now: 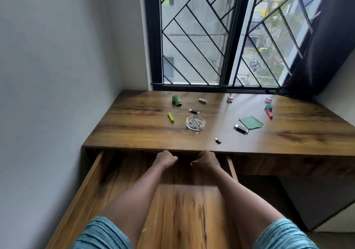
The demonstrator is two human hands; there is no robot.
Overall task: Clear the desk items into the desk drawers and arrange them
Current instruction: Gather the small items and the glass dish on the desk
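Both forearms reach forward from blue striped sleeves (99,233) into an open drawer (123,173) pulled out from under the desk's front edge, toward its left corner. Left hand (166,158) and right hand (206,159) are each curled into a loose fist just below that edge; whether they grip anything I cannot tell.

On the wooden desk (134,129), a green sheet (251,122) lies right of centre, with a silver-and-black lighter (241,129) touching its near-left corner. A glass ashtray (195,122) sits near the middle. Toward the back edge lie a crumpled green packet (176,100), a small tan box (202,100) and two small jars (230,98). Near the right edge rests a red pen-like stick (269,113). A yellow-green lighter (170,117) lies left of the ashtray, a dark stick (194,111) behind it, a tiny dark cap (218,140) nearest the front edge.
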